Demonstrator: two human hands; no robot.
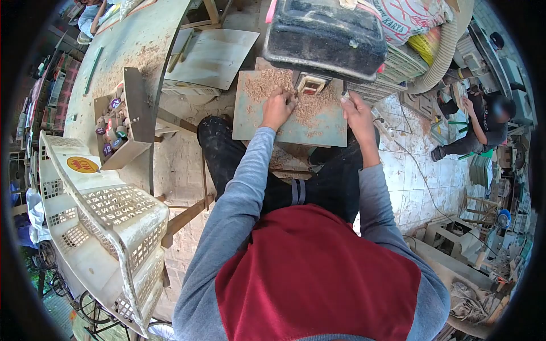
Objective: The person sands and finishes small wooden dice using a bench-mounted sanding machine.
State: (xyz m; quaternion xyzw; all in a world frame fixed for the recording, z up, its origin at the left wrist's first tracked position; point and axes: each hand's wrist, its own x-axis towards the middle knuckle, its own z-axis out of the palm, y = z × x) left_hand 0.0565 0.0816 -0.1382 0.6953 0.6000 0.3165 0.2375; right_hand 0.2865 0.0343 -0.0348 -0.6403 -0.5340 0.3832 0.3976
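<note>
A dark, dusty machine (324, 37) stands in front of me, over a pale green board (250, 116) strewn with wood shavings (307, 113). My left hand (277, 109) rests at the board's middle with its fingers pressed together, close to the machine's small framed opening (310, 85). What those fingers hold, if anything, is too small to name. On the right, my right hand (358, 113) is closed around a small lever (344, 90) at the machine's lower right side.
A wooden box (136, 113) of numbered round pieces sits on the left table (136, 34). Below it stands a white plastic basket (125, 199). A ridged hose (446, 62) curves at upper right. Another person (492, 122) sits at far right.
</note>
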